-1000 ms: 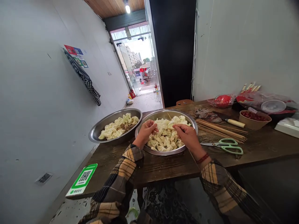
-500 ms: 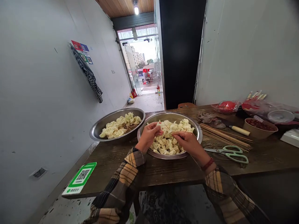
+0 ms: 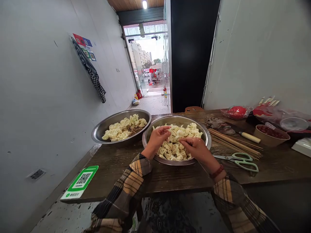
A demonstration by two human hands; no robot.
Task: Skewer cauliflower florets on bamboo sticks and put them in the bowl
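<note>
My left hand (image 3: 157, 139) is over the left side of a steel basin (image 3: 207, 140) of cauliflower florets (image 3: 176, 150). Its fingers are bent and slightly apart, and no floret shows between them. My right hand (image 3: 195, 148) pinches a thin bamboo skewer (image 3: 203, 169) above the basin's right side. The skewer's lower end slants down past the wrist, and its upper part is hard to pick out against the cauliflower. Pale florets lie just beyond my right fingertips; whether one is on the skewer I cannot tell.
Left stands a second steel basin (image 3: 97, 134) with cauliflower and skewers. Right lie loose bamboo skewers (image 3: 235, 142), green-handled scissors (image 3: 243, 158), a knife (image 3: 250, 137) and a tub of red sauce (image 3: 270, 132). A QR-code sign (image 3: 81, 183) lies at the table's left corner.
My left fingers have shifted slightly up and parted from the pale piece they were touching. My right hand keeps its pinch on the skewer. The view has tilted a little.
</note>
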